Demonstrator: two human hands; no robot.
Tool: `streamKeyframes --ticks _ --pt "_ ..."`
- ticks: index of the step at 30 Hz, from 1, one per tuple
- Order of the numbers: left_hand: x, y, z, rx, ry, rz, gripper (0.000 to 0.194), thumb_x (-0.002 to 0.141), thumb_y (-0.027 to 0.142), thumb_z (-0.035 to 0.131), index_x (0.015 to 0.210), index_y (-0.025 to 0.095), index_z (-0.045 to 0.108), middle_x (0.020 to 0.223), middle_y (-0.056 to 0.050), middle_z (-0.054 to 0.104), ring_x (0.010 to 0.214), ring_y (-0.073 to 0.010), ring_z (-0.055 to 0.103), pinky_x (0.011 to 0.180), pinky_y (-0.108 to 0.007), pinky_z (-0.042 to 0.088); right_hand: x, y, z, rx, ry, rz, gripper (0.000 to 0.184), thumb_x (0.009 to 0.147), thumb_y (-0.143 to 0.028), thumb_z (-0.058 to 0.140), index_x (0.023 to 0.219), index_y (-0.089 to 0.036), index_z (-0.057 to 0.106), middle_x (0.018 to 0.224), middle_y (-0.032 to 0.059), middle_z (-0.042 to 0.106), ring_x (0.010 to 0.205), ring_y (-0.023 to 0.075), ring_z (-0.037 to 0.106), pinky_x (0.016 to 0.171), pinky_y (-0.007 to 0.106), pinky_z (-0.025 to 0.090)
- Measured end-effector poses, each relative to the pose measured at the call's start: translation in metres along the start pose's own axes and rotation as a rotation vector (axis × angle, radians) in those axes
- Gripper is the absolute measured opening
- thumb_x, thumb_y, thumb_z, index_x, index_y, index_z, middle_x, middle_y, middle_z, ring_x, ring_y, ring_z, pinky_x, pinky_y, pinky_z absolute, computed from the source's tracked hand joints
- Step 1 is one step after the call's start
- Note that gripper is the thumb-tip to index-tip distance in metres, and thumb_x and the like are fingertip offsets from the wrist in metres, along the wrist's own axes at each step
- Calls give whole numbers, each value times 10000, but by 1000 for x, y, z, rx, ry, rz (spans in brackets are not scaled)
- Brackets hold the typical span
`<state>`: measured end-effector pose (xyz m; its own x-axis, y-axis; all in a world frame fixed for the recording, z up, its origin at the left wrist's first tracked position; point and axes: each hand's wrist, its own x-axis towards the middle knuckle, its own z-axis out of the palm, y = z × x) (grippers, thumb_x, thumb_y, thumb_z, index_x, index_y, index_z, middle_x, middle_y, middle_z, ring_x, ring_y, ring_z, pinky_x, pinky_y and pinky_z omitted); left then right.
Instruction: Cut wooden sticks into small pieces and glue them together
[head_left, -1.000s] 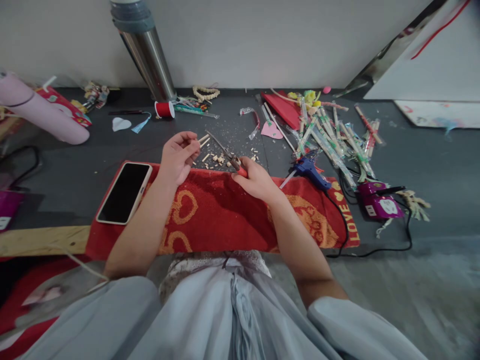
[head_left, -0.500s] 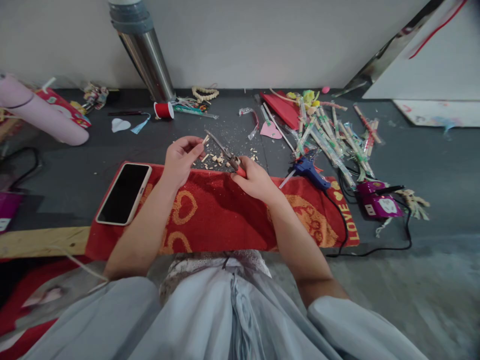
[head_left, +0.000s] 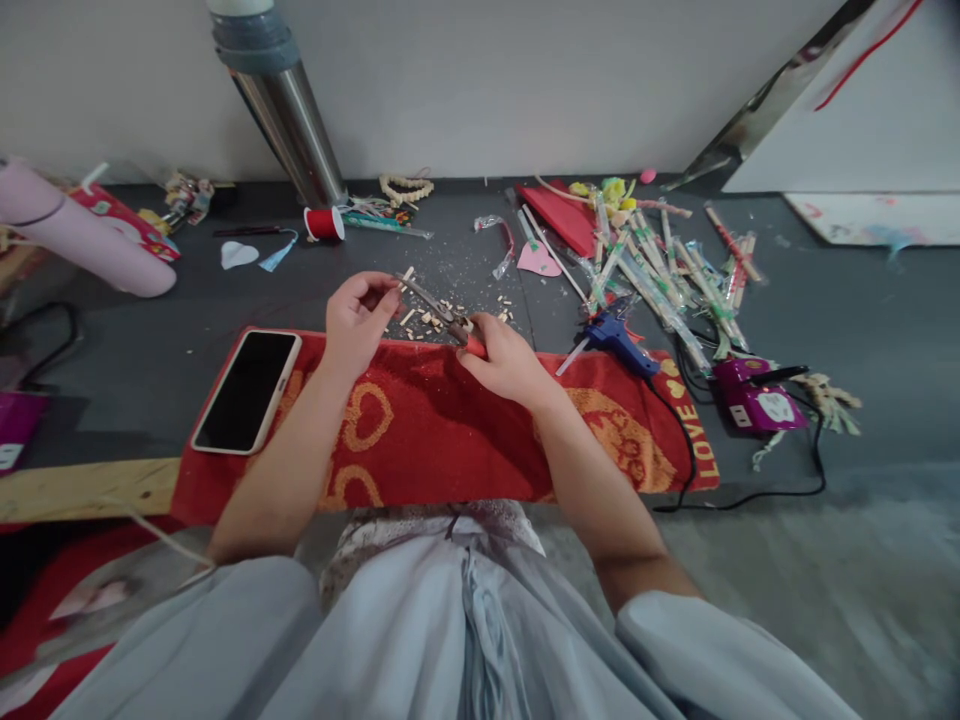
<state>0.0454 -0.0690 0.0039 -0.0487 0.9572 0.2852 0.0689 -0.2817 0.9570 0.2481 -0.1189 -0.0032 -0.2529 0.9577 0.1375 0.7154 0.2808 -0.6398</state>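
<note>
Over the desk (head_left: 247,285), red-handled long-nose pliers (head_left: 456,327) slant, nose toward the far left, its tip at a pale wooden stick (head_left: 406,279) pointing away and slightly right. The left hand's (head_left: 360,315) fingers pinch the stick; the right hand's (head_left: 504,358) curl around the handles, forearm angled in from near right.

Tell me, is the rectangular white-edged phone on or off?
It looks off: the phone on the red fabric towel shows only black, no glow.

Left fingers (head_left: 387,301) hide the lower end of a thin pale wooden stick (head_left: 407,275); right fingers (head_left: 489,326) partly cover a slender red-handled metal tool (head_left: 456,328).
</note>
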Motion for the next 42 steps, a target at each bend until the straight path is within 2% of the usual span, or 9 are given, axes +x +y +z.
streamKeyframes --ticks 10,19,27,36,42 --pt "-1 2 0 19 9 -22 93 756 241 686 831 205 644 738 14 603 657 -98 578 670 -216 473 1 1 0 15 -4 9 343 762 -362 454 1038 -164 502 994 157 649 933 290 606 840 455 473" --pt "0 1 -3 0 -36 22 87 775 274 668 844 223 683 729 13 597 655 -97 576 662 -214 476 1 -2 -4 19 -18 30 359 757 -368 456 1042 -157 508 995 156 649 925 281 606 834 432 471" --pt "0 1 -3 41 -24 -4 75 791 251 653 848 224 692 703 14 600 651 -97 582 652 -208 468 1 -3 -4 18 -17 36 330 753 -365 454 1005 -163 525 954 147 653 867 267 600 804 415 470" --pt "7 -16 -3 103 -30 110 189 747 366 684 853 210 678 690 14 629 586 -97 586 585 -228 493 -1 -11 -2 -62 19 152 226 784 -328 444 908 -183 564 872 97 678 757 221 595 706 330 421" --pt "7 -15 -3 142 -63 106 224 764 413 664 855 209 649 668 7 626 575 -103 591 565 -239 496 -1 -14 -5 -151 22 200 178 790 -309 456 866 -186 560 872 99 693 751 231 607 670 323 386"
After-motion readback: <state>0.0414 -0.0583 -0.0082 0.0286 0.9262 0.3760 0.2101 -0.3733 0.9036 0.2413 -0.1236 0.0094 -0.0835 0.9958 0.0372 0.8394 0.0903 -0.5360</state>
